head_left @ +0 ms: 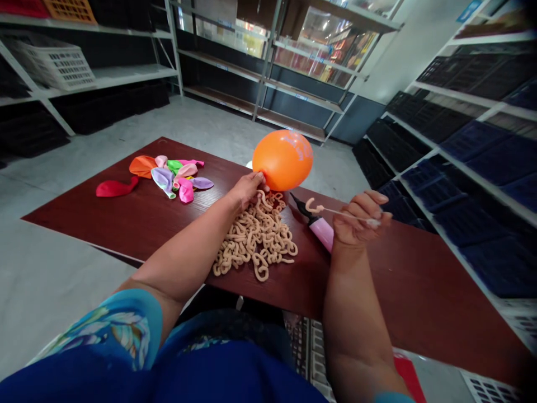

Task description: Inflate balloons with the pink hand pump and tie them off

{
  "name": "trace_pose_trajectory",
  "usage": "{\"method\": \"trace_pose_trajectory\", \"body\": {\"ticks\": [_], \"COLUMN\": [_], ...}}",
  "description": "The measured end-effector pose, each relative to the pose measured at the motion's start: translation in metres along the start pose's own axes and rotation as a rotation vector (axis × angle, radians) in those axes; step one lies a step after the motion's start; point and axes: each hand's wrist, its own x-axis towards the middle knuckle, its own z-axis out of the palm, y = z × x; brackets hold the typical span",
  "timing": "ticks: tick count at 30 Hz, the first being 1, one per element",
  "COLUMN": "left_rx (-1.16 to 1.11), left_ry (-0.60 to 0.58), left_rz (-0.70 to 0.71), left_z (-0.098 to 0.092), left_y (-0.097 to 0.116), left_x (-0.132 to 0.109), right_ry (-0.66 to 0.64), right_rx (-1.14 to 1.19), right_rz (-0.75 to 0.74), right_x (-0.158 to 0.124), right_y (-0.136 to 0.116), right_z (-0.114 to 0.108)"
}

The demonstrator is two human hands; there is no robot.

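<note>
My left hand (250, 190) pinches the neck of an inflated orange balloon (283, 159), which has pale printing on it. That hand rests at the top of a heap of beige curly cord pieces (251, 238) on the table. Farther right, my right hand (358, 219) is raised with curled fingers around a thin pale string (346, 214). From the string's left end hangs a small beige curled piece (312, 206). Just left of my right wrist lies a balloon hand pump (321, 230) with a pink barrel and black nozzle, partly hidden by the wrist.
Uninflated balloons (178, 174) in several colours lie on the left of the dark red table (423, 280), with a red balloon (115, 188) apart. Metal shelves (264, 84) stand behind; dark crates (453, 190) fill the right shelving. A white basket (62, 67) sits on the left shelf.
</note>
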Motion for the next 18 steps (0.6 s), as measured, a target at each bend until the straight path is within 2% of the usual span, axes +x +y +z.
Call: {"method": "trace_pose_trajectory", "body": {"ticks": [2, 4, 6, 8, 10, 12, 14, 16, 17, 18], "left_rx": [-0.015, -0.037, -0.052, -0.06, -0.07, -0.082, -0.097, -0.129, -0.154, -0.182], "left_ry": [-0.006, 0.014, 0.094, 0.185, 0.229, 0.239, 0.243, 0.229, 0.212, 0.188], "left_rz": [-0.006, 0.001, 0.024, 0.042, 0.037, 0.032, 0.054, 0.084, 0.094, 0.1], "left_z": [0.001, 0.002, 0.001, 0.0, -0.001, -0.001, -0.001, -0.001, -0.001, -0.001], "left_y": [0.002, 0.004, 0.005, 0.004, 0.003, 0.003, 0.004, 0.005, 0.005, 0.006], "left_x": [-0.001, -0.001, 0.0, 0.002, 0.004, 0.005, 0.005, 0.004, 0.004, 0.004], "right_ry": [-0.004, -0.023, -0.046, -0.06, -0.095, -0.113, -0.168, -0.294, -0.338, -0.355], "right_rx": [-0.271, -0.418, -0.38, -0.315, -0.404, -0.661, -1.006, -1.326, -1.473, -1.603], "right_rz": [0.094, 0.115, -0.011, -0.208, -0.204, -0.014, 0.337, 0.674, 0.692, 0.609], "right_x": [0.002, 0.003, 0.002, 0.0, -0.002, -0.005, -0.008, -0.012, -0.014, -0.015], "right_y": [-0.001, -0.008, -0.024, -0.043, -0.057, -0.059, -0.051, -0.035, -0.027, -0.019], "right_z": [0.007, 0.016, 0.025, 0.03, 0.032, 0.03, 0.025, 0.02, 0.018, 0.018]}}
